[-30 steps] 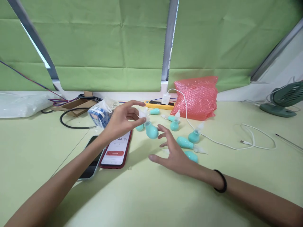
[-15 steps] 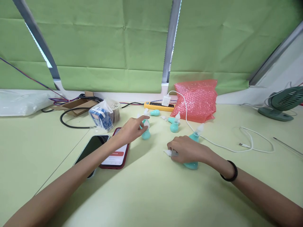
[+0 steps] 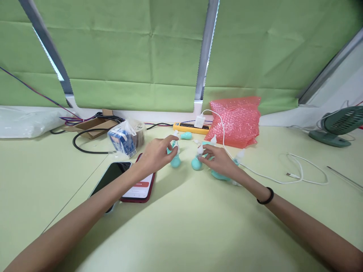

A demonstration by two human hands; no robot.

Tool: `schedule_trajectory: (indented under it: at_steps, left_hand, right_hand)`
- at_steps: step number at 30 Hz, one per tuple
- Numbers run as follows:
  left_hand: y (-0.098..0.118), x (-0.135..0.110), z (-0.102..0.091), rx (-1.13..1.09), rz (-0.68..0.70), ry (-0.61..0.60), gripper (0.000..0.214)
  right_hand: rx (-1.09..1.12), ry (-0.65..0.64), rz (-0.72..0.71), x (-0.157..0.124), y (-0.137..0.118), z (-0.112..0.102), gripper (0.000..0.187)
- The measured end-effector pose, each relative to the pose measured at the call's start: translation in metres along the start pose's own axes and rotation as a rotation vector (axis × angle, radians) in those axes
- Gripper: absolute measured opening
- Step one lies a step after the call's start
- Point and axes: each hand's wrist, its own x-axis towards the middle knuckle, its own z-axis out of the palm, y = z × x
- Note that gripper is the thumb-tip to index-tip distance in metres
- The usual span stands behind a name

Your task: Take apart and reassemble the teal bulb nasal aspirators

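Several teal rubber bulbs with clear tips lie on the pale green table. My left hand (image 3: 157,155) pinches the clear tip of one teal bulb (image 3: 175,162) that stands upright on the table. My right hand (image 3: 219,161) pinches the tip of a second teal bulb (image 3: 196,164), upright just beside the first. Another bulb (image 3: 219,175) lies partly hidden under my right hand. More bulbs sit behind, one (image 3: 186,135) near the power strip and one (image 3: 235,160) by the white cable.
A red-cased phone (image 3: 138,184) and a dark phone (image 3: 110,176) lie under my left forearm. Behind are a bagged blue packet (image 3: 124,139), a yellow power strip (image 3: 188,127), a pink bubble-wrap bag (image 3: 236,121), a white cable (image 3: 297,177) and a green fan (image 3: 336,126).
My left hand lowered its bulb from the air to the table. My right hand closed on a bulb nearer me and stood it beside the left one.
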Motion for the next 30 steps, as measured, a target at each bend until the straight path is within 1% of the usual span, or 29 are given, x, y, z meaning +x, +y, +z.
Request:
schedule_trajectory:
  at_steps: [2, 4, 6, 7, 9, 11, 13, 15, 18, 21, 23, 26, 30]
  left_hand:
    - [0.003, -0.002, 0.000, 0.005, 0.008, 0.028, 0.025]
    - [0.006, -0.003, 0.000, 0.003, 0.019, 0.039, 0.024]
    - [0.008, -0.004, 0.000, 0.001, 0.038, 0.043, 0.023]
    - [0.009, -0.005, 0.000, 0.000, 0.049, 0.044, 0.023]
    - [0.010, -0.006, -0.001, 0.001, 0.068, 0.049, 0.022]
    - [0.012, -0.007, -0.001, 0.003, 0.077, 0.059, 0.021]
    - [0.015, -0.008, -0.002, 0.004, 0.081, 0.063, 0.021]
    - [0.017, -0.008, -0.004, -0.005, 0.086, 0.065, 0.021]
    - [0.020, -0.009, -0.007, -0.051, 0.100, 0.085, 0.020]
    - [0.020, -0.009, -0.012, -0.099, 0.105, 0.135, 0.019]
    - [0.018, -0.008, -0.014, -0.109, 0.099, 0.164, 0.019]
    - [0.015, -0.007, -0.017, -0.103, 0.092, 0.194, 0.019]
    - [0.013, -0.001, -0.022, -0.068, 0.066, 0.275, 0.019]
  right_hand:
    - [-0.041, -0.024, 0.050, 0.000, 0.001, -0.001, 0.038]
    - [-0.105, -0.051, 0.074, -0.001, -0.001, -0.009, 0.047]
    - [-0.195, -0.095, 0.064, -0.004, -0.007, -0.023, 0.045]
    - [-0.257, -0.135, 0.052, -0.006, -0.010, -0.032, 0.039]
    - [-0.423, -0.235, 0.037, -0.011, -0.017, -0.047, 0.030]
    - [-0.633, -0.371, 0.042, -0.015, -0.021, -0.056, 0.027]
    - [-0.804, -0.487, 0.041, -0.018, -0.021, -0.055, 0.024]
    - [-0.886, -0.541, 0.019, -0.019, -0.018, -0.048, 0.018]
    - [-0.894, -0.561, -0.036, -0.019, -0.015, -0.040, 0.016]
    - [-0.861, -0.605, -0.116, -0.021, -0.017, -0.040, 0.013]
    - [-0.836, -0.622, -0.145, -0.024, -0.023, -0.042, 0.010]
    - [-0.861, -0.613, -0.134, -0.025, -0.033, -0.043, 0.014]
    - [-0.978, -0.605, -0.095, -0.023, -0.037, -0.042, 0.024]
